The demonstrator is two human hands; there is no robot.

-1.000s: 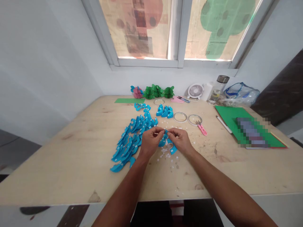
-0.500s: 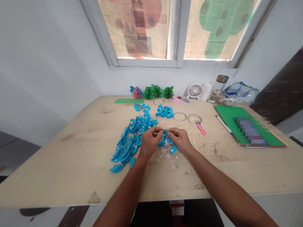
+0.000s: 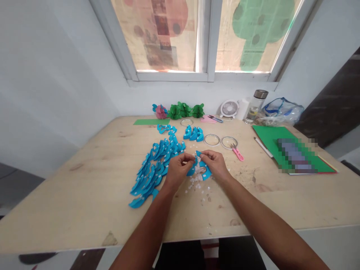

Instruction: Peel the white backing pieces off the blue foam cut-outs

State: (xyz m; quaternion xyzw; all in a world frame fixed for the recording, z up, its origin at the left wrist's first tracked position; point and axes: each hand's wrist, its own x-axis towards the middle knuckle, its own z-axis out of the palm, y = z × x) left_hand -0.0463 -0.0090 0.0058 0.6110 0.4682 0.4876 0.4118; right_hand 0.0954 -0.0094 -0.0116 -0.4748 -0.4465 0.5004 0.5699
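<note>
My right hand pinches a curved blue paper piece between thumb and fingers. Just left of it, my left hand has thumb and forefinger pressed together; whatever is between those fingertips is too small to make out. Under the hands lie more blue pieces, one with a white square at its end. Small white scraps are scattered around them. Beside my left hand spreads a big pile of curved blue paper pieces dotted with white squares.
Behind are folded blue shapes, tape rings, pink-handled snips and green paper ornaments. A small fan and a glass bottle stand by the wall. To the right are a marker and green sheets.
My fingertips have drawn slightly apart, and the blue piece now sticks up from my right hand's pinch. The whole view has shifted a little.
</note>
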